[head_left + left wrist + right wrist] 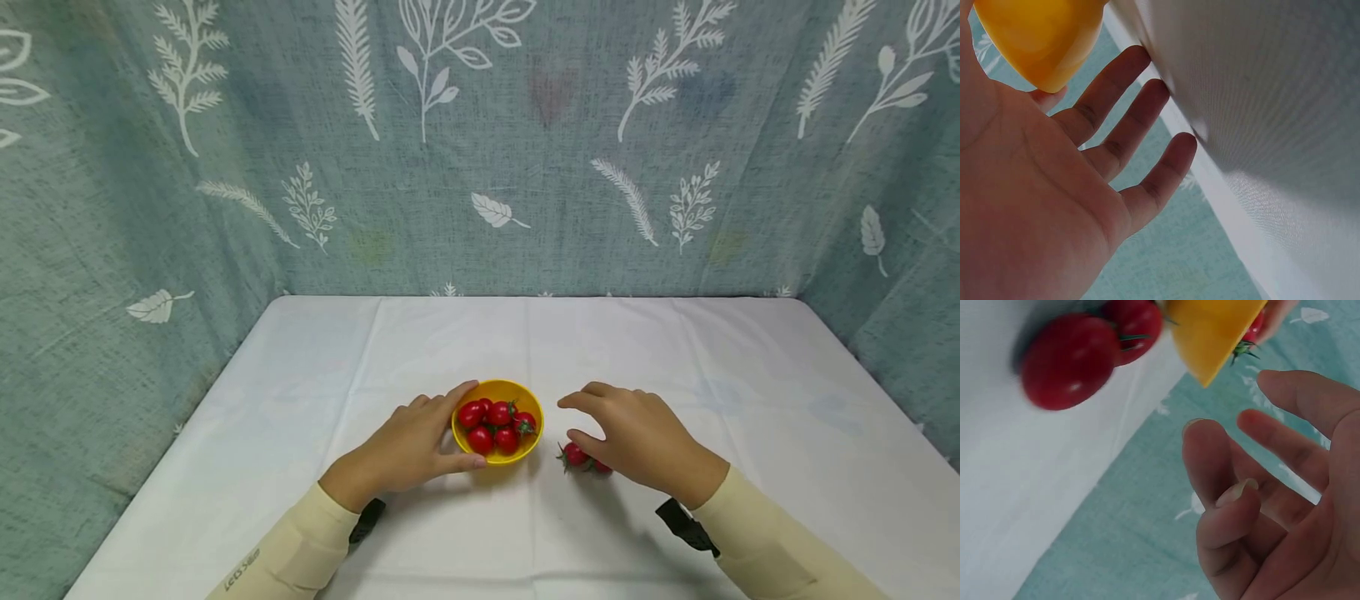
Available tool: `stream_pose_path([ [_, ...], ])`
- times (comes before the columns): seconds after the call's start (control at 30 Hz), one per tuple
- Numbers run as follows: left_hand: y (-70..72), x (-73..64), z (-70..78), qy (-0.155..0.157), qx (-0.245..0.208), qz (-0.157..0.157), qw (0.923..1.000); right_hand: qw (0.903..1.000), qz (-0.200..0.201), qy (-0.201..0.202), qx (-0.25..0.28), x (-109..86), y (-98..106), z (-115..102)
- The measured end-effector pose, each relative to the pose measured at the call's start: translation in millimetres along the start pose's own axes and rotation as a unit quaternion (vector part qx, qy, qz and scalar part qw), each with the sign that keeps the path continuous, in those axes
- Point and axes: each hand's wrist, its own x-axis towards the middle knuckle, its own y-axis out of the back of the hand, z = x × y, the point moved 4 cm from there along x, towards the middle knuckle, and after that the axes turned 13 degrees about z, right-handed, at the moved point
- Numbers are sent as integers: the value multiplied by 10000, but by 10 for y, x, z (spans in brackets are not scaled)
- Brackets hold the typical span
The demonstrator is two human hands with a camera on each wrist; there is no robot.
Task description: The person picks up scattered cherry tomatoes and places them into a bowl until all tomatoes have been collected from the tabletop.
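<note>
A small yellow bowl (506, 389) with several red cherry tomatoes (481, 440) in it stands near the middle of the table. My left hand (408, 450) holds it from the left, index finger at the far rim and thumb at the near rim. In the left wrist view its other fingers extend down to the cloth beside the bowl (1047, 44). To the right, my right hand (637, 433) hovers with loosely bent fingers and nothing between them. Two cherry tomatoes (576, 455) with green stems lie under its thumb, partly hidden; the right wrist view shows both tomatoes (1071, 362) apart from the fingers.
A white cloth (420, 333) with fold lines covers the table. Grey-green curtains (450, 183) with white leaf prints hang behind it and at both sides. Each wrist carries a black strap (686, 527) over a cream sleeve.
</note>
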Motion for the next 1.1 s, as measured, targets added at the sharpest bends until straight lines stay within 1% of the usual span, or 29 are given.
stream_pose_path([
  [0.17, 0, 3, -11, -29, 12, 30, 10000, 9997, -196, -128, -55, -135, 23, 79],
  [0.37, -2, 13, -23, -36, 5, 29, 10000, 9970, -647, -399, -112, -267, -6, 174],
  [0.47, -7, 20, -23, -27, 18, -7, 10000, 9957, -770, -491, -157, -325, -34, 214],
  [0.8, -15, 23, -12, 28, 48, -61, 10000, 9941, -858, -627, -220, -424, -104, 279],
  [1.1, -19, 10, -3, 52, 12, -46, 10000, 9958, -740, -517, -152, -454, -145, 293],
])
